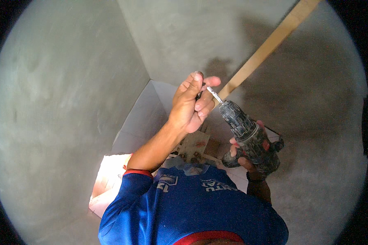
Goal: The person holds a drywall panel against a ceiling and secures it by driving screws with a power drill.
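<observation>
My right hand [244, 162] grips a dusty black cordless drill [251, 141] with red marks. The drill's body hides much of that hand. A drill bit [215, 94], coated in pale dust, sticks out of the chuck and points up and left toward my left hand. My left hand [189, 102] is raised just left of the bit's tip, fingers curled. Between its thumb and fingers shows a small dark thin piece [198, 95], too small and partly covered to name. A narrow gap separates the bit from the left fingers.
A long pale wooden strip [270, 45] runs diagonally along the grey plastered wall [184, 36] behind the drill. Another grey wall [65, 90] meets it at a corner on the left. Cluttered items [195, 145] lie below my hands. A bright opening [106, 181] shows at lower left.
</observation>
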`<state>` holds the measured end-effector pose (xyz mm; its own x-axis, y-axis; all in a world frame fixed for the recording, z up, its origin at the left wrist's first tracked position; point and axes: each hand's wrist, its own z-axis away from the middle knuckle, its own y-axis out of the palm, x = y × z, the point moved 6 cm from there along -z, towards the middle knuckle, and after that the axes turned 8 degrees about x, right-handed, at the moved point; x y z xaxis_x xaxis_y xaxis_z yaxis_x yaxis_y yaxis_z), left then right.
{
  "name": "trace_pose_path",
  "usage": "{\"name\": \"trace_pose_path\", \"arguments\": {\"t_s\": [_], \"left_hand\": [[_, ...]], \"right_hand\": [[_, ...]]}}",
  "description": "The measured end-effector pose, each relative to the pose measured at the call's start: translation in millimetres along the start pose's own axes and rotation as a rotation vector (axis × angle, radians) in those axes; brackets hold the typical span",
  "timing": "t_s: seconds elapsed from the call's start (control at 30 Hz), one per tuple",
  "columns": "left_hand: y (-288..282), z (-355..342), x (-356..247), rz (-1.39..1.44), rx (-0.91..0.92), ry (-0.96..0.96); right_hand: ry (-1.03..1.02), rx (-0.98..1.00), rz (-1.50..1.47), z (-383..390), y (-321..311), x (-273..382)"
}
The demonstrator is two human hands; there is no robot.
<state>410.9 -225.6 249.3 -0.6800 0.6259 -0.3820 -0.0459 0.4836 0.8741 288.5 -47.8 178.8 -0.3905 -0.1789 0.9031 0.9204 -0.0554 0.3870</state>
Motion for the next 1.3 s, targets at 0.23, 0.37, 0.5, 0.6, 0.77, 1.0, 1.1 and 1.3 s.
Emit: {"name": "trace_pose_path", "arguments": {"t_s": [0.23,0.37,0.5,0.6,0.77,1.0,1.1,1.3], "left_hand": [[19.0,-7.3,8.0,-0.21,0.052,0.023],[35.2,-12.3,13.4,-0.288,0.045,0.017],[47.9,-26.9,30.8,-0.285,0.112,-0.008],[63.4,-45.7,48.9,-0.264,0.145,-0.051],[91.4,-65.4,81.0,-0.232,0.091,-0.085],[125.9,-140.3,12.8,-0.661,0.088,0.212],[96.9,-128.8,-97.6,-0.886,0.269,0.521],[168.6,-180.9,-264.5,-1.201,0.187,0.881]], "right_hand": [[-0.302,-0.188,0.288,9.9,15.7,24.9],[-0.42,-0.174,0.311,21.3,22.8,40.7],[-0.576,-0.182,0.262,27.7,24.0,55.2],[-0.743,-0.198,0.149,31.3,22.8,62.4],[-0.885,-0.032,-0.133,28.1,-1.1,67.5],[-1.008,0.235,-0.273,16.3,-58.0,105.9],[-1.091,0.373,-0.22,-42.2,1.7,78.7],[-1.282,0.618,-0.262,-138.5,92.3,152.9]]}}
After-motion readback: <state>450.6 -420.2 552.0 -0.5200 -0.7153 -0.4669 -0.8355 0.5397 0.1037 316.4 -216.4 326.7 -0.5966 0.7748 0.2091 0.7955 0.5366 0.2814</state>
